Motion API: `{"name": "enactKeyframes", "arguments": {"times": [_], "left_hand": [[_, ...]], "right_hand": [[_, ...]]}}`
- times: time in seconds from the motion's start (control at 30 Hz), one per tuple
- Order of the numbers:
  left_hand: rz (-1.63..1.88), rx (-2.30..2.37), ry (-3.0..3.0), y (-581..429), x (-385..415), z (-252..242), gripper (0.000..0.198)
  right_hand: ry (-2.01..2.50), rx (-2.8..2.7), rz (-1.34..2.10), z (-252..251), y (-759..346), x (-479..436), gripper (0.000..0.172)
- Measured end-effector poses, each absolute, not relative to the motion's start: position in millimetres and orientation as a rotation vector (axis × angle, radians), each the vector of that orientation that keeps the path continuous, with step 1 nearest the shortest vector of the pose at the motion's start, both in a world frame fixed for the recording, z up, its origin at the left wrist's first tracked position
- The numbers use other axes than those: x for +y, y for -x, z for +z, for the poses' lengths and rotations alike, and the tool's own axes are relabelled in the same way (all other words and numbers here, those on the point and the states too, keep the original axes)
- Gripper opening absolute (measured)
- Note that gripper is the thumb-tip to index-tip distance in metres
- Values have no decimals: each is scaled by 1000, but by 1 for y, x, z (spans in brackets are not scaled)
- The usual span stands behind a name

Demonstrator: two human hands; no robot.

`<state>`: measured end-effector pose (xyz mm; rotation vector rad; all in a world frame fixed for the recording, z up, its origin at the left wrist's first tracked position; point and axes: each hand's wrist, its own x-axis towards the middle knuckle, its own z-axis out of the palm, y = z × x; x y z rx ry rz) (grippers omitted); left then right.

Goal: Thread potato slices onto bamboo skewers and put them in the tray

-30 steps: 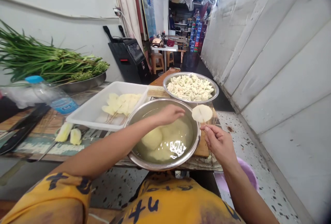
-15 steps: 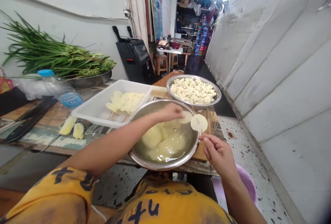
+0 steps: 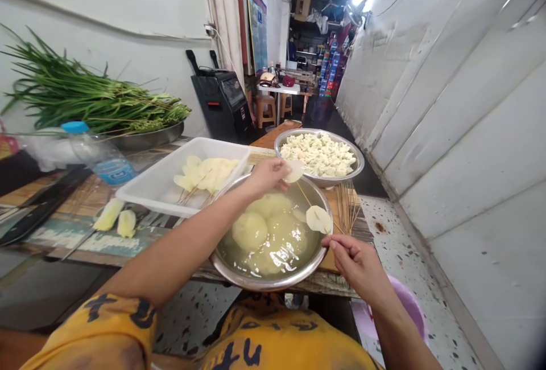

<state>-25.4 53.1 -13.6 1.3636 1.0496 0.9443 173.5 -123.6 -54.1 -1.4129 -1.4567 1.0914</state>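
Note:
My right hand [image 3: 356, 262] pinches the lower end of a thin wooden skewer [image 3: 303, 192]. A pale round potato slice [image 3: 318, 220] is threaded on that skewer. Between the fingers of my left hand [image 3: 269, 175] is a second thin potato slice [image 3: 295, 171], at the skewer's upper end; I cannot tell whether the tip has pierced it. Both hands are over the far right side of a steel basin [image 3: 271, 286]. Peeled potatoes [image 3: 251, 232] lie in cloudy water inside it.
A white plastic tray [image 3: 147, 204] holds skewered slices [image 3: 209, 173]. Behind the basin stands a bowl of cauliflower pieces [image 3: 319, 153], with loose skewers [image 3: 347, 208] beside it. Greens [image 3: 102, 97], a water bottle [image 3: 102, 156] and a knife [image 3: 38, 205] are at left.
My left hand has risen from the water with a potato slice and moved to the skewer's upper end. My right hand has lowered slightly, tilting the skewer leftward.

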Motion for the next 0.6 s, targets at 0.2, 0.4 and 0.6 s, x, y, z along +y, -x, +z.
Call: {"name": "enactKeyframes", "arguments": {"times": [0.2, 0.4, 0.6], "left_hand": [[992, 1070, -1428, 25, 50, -12, 14], [1051, 1128, -1592, 28, 59, -23, 20], [1053, 1146, -1634, 28, 60, -26, 23]], "right_hand": [[1425, -1477, 1034, -57, -173, -120, 33], [1414, -1470, 1034, -56, -173, -125, 36], [1429, -1480, 1008, -54, -174, -126, 37]]}}
